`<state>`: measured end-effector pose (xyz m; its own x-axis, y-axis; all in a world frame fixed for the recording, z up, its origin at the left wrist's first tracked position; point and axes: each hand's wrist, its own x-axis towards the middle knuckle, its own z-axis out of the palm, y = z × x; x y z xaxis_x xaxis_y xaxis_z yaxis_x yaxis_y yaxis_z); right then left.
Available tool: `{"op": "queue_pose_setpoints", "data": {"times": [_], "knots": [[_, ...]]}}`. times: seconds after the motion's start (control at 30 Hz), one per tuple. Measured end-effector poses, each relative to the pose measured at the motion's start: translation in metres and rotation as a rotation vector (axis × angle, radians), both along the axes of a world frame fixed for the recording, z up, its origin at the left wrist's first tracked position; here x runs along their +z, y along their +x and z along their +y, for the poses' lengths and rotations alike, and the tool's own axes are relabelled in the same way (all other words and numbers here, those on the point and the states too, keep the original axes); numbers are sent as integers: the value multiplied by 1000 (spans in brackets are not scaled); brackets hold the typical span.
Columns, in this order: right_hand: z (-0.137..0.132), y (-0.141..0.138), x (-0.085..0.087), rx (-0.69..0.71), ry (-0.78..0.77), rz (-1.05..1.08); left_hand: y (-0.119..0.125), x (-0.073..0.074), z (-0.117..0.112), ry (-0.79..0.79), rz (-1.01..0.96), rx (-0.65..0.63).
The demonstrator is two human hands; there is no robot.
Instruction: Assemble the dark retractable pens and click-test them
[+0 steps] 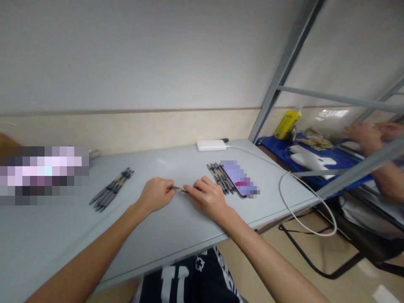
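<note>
- Nearest, two bare hands met on one pen [178,189] low over the table [176,240]: the left hand [155,194] pinched one end, the right hand [208,197] closed on the other.
- Well left of the grip lay one banded bundle of pens [111,189], untouched.
- Just right of the grip lay a second bundle [220,177], beside one phone [240,180].
- Beyond the grip sat one power bank [211,145], its one cable [296,212] looping off the table's right edge.
- Judging by this, two bundles were done and one pen was in work; the pens in each bundle lay too close to count.
</note>
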<state>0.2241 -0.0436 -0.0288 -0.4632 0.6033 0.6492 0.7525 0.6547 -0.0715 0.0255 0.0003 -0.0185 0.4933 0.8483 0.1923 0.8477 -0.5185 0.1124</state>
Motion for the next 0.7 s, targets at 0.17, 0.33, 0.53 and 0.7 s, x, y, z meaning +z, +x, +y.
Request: {"op": "queue_pose_setpoints", "data": {"times": [0.17, 0.33, 0.53, 0.7], "knots": [[8, 5, 1, -107, -180, 380, -3, -3, 1, 116, -336, -48], [14, 13, 3, -149, -351, 516, -4, 1, 3, 125, -543, -87], [13, 13, 3, -75, -374, 640, -3, -1, 4, -108, -680, 19], [12, 11, 0, -126, -607, 693, -2, -6, 6, -315, -850, 74]]}}
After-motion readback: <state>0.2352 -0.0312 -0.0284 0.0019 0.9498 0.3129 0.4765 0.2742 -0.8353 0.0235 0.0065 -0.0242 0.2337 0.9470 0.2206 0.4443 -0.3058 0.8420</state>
